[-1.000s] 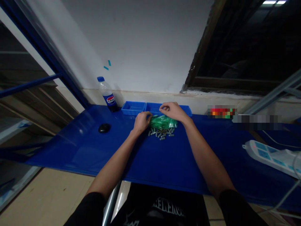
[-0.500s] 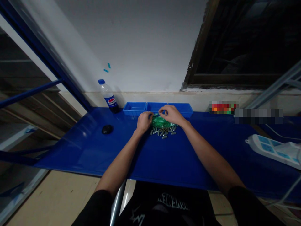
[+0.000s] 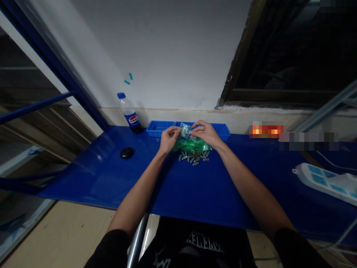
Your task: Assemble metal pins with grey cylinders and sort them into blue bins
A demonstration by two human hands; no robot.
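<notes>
Between my hands is a small clear plastic bag (image 3: 185,130) with small pale pieces in it. My left hand (image 3: 169,140) pinches its left edge, and my right hand (image 3: 205,134) pinches its right edge. Just below, a heap of green plastic bags (image 3: 189,144) lies on the blue table (image 3: 192,190). In front of that heap are several small grey metal cylinders (image 3: 195,163) and several brass-coloured screws (image 3: 197,155), partly covered by the green plastic. Behind my hands stands a row of blue trays (image 3: 160,126).
A cola bottle (image 3: 132,120) stands at the back left against the wall. A black mouse-like object (image 3: 126,152) lies left of my arm. At the right are a white-and-blue compartment box (image 3: 320,178) and blurred-out items (image 3: 267,130).
My hands have come up from the green bags, with a small clear bag now held between them. The green heap is more exposed. The view has shifted slightly.
</notes>
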